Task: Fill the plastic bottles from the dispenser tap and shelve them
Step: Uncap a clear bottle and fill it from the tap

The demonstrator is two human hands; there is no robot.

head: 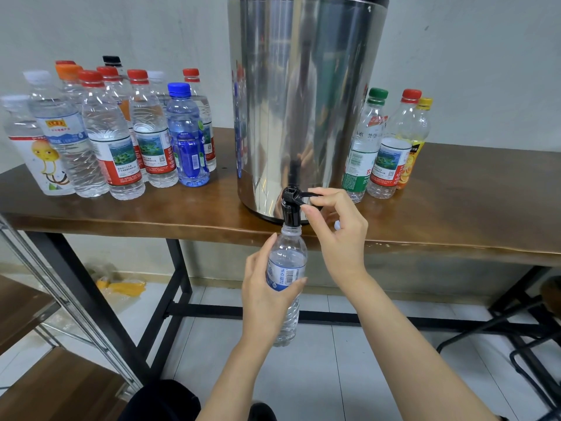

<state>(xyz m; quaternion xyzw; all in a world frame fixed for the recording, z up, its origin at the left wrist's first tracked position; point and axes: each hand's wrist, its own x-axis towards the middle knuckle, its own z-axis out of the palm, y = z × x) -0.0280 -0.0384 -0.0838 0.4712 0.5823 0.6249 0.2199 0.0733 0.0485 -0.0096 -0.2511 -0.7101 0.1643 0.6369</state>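
A tall steel dispenser (306, 95) stands on the wooden table (182, 211), its black tap (291, 208) overhanging the front edge. My left hand (267, 296) grips a clear uncapped bottle with a blue label (287, 268) upright, its mouth right under the tap spout. My right hand (337, 232) pinches the black tap lever (309, 196) between thumb and forefinger; a small whitish thing, possibly the cap, shows among its curled fingers. Several capped bottles (106, 132) stand on the table's left, three more (388, 144) on the right.
A metal-framed shelf with wooden boards (51, 360) stands at the lower left. Black table legs and a crossbar (212, 311) run under the table over a tiled floor. A dark chair base (528, 344) sits at the lower right. Yellow bags (121, 287) lie by the wall.
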